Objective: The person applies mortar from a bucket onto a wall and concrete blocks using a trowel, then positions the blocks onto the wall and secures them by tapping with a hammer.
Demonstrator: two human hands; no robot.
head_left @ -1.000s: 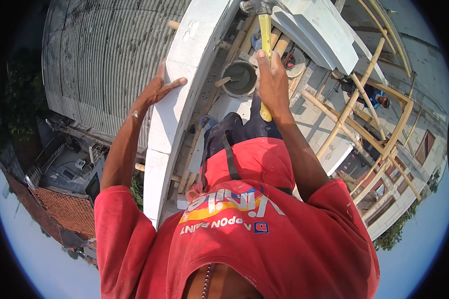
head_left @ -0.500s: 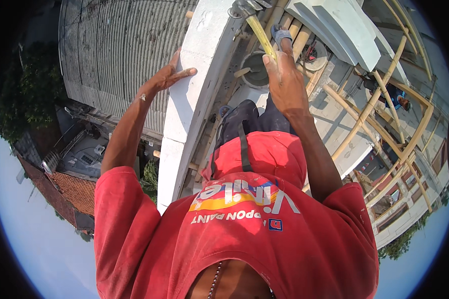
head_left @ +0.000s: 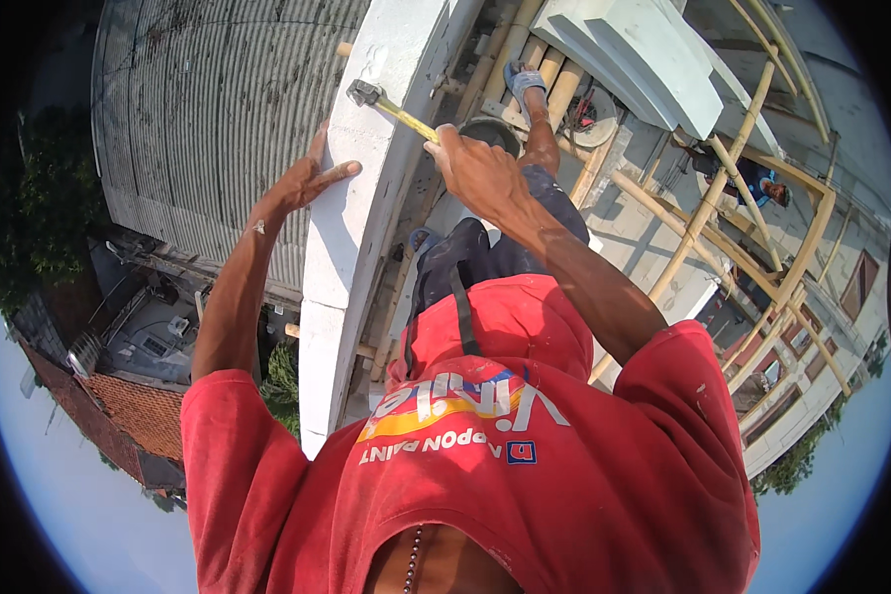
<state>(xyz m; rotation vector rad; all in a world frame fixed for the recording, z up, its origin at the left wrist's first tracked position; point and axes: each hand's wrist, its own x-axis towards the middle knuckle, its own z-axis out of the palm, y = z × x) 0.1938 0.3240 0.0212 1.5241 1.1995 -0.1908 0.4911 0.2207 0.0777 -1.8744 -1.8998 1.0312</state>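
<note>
A hammer (head_left: 407, 118) with a yellow handle and a grey metal head is in my right hand (head_left: 480, 176), whose fingers wrap round the handle's end. The hammer's head is over the top of a wall of white blocks (head_left: 329, 252), close to its outer edge; whether it touches the blocks I cannot tell. My left hand (head_left: 302, 185) lies against the same wall at its left edge, below the hammer head. Its thumb stretches across the top face, and the other fingers reach along the outer side, partly hidden.
A corrugated roof (head_left: 218, 119) lies below the wall's left side. Bamboo poles (head_left: 564, 94) form the platform under my sandaled feet. Beside them stand a dark bucket (head_left: 492, 131) and a round pale tub (head_left: 604, 111) with tools. Bamboo scaffolding (head_left: 718, 203) rises at right, near another person (head_left: 757, 186).
My right hand has swung the hammer leftward and down, from beyond the wall's right side to over its top. The left hand keeps its place on the wall; the whole view has shifted slightly.
</note>
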